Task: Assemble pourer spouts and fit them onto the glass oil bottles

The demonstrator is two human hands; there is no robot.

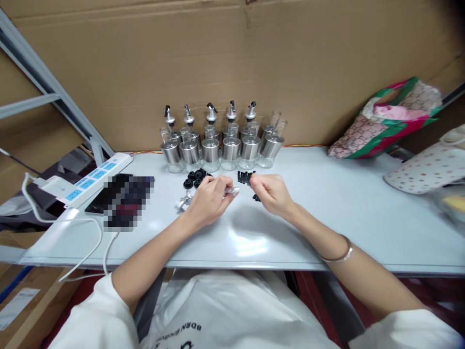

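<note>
My left hand is closed around a silver pourer spout, whose tip pokes out past the fingers. More silver spout pieces lie beside that hand, partly hidden by it. Just beyond it sits a cluster of round black stoppers. My right hand is pinched shut beside small black parts laid in a row; what its fingers hold, if anything, is hidden. A few other tiny black pieces show by its fingertips.
Glass bottles with steel sleeves stand in rows at the back; several rear ones carry pourers. At left are a power strip, a white cable and dark devices. A patterned bag and a dotted white object stand at right.
</note>
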